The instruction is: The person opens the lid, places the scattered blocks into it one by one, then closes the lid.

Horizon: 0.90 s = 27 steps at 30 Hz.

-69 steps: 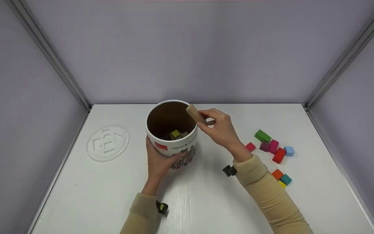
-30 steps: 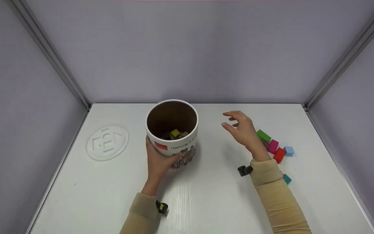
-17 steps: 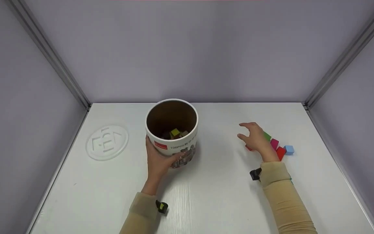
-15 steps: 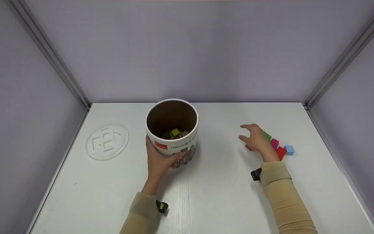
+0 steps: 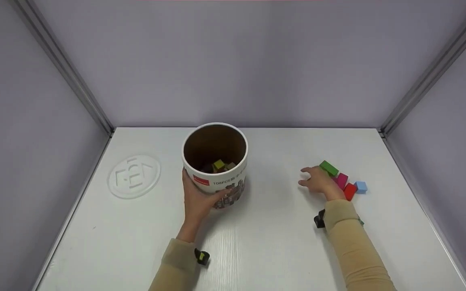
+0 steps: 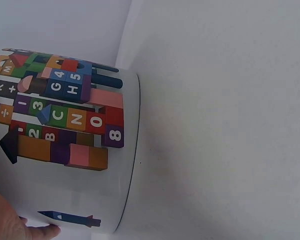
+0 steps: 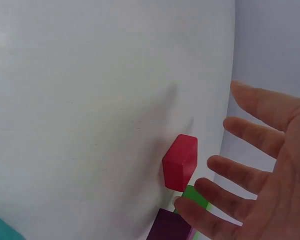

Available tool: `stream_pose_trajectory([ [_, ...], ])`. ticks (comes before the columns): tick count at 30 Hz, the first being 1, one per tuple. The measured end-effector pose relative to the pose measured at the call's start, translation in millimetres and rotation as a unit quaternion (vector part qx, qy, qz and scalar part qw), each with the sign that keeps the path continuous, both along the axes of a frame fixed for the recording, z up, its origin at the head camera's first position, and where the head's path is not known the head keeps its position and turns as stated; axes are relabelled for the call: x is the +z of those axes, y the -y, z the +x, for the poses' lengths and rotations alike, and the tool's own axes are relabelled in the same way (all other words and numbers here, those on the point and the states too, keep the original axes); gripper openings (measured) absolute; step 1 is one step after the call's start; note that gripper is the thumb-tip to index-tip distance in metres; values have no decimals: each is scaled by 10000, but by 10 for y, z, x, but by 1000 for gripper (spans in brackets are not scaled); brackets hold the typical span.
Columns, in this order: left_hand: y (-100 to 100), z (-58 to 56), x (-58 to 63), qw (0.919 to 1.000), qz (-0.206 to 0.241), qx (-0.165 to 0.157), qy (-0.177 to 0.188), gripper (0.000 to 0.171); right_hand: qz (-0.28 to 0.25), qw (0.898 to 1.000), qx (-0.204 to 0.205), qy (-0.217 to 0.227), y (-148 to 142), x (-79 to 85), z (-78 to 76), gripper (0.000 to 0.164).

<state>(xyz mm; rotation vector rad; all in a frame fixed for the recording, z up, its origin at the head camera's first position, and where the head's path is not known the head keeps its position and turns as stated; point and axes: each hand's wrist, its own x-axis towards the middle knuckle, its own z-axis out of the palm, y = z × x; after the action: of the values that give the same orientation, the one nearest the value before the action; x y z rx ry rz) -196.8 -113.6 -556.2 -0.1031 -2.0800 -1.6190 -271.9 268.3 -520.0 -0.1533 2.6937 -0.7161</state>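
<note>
My left hand (image 5: 197, 202) grips the near left side of a white bucket (image 5: 239, 178), its thumb across the front. Printed blocks cover the bucket wall (image 6: 85, 187) in the left wrist view. Inside lie several blocks, a yellow cube (image 5: 218, 164) on top. Over on the right, my right hand (image 5: 320, 180) is low above the table with fingers spread and nothing held. A crimson block (image 7: 179, 162) lies beside its fingers in the right wrist view; the head view hides it under the hand. A green block (image 5: 329, 168) and a dark purple block (image 7: 166, 227) lie close by.
Past the right hand are a magenta block (image 5: 342, 180), a red block (image 5: 349, 192) and a light blue cube (image 5: 361, 187). A teal block (image 7: 2, 230) is partly hidden by the sleeve in the head view. A clear embossed disc (image 5: 134, 176) lies left of the bucket.
The right hand has let go of a wooden block at the bucket rim, the block now out of sight. It has moved right and down to the coloured blocks. The left hand has stayed put.
</note>
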Motion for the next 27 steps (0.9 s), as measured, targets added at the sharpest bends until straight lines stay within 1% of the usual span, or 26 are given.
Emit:
stream_pose_trajectory([
  [1, -3, -1, 8, 10000, -10, -14, -50, 137, 17, 10000, 22, 64, -4, -11, 2, 53],
  [3, -18, 35, 94, 9999, 35, -82, -120, 136, 55, 9999, 37, 158, -8, -26, 12, 52],
  [7, -16, 37, 98, 9998, 29, -87, -184, 135, 121, 9997, 93, 165, -12, -55, 28, 45],
  [8, -21, 56, 130, 9998, 45, -94, -180, 134, 156, 9997, 109, 147, -11, -60, 31, 43],
  [10, -20, 58, 132, 9998, 2, -59, -192, 134, 218, 9996, 131, 119, -12, -69, 35, 40],
  [13, -47, 137, 274, 9997, 55, -86, -237, 131, 336, 9993, 146, 69, -13, -77, 41, 39],
  [14, -54, 158, 306, 9996, 86, -85, -249, 130, 363, 9992, 130, 79, -14, -78, 44, 39],
  [15, -55, 161, 306, 9996, 101, -82, -253, 129, 381, 9992, 133, 73, -14, -78, 48, 39],
  [17, -53, 149, 278, 9995, 110, -82, -274, 129, 433, 9989, 160, 42, -11, -79, 55, 38],
  [24, -3, 8, 19, 9998, -175, 114, -12, 136, 502, 9985, 226, -28, -2, -83, 61, 30],
  [27, 7, -11, -14, 9998, -181, 116, -35, 137, 434, 9988, 211, -67, -6, -98, 49, 28],
])
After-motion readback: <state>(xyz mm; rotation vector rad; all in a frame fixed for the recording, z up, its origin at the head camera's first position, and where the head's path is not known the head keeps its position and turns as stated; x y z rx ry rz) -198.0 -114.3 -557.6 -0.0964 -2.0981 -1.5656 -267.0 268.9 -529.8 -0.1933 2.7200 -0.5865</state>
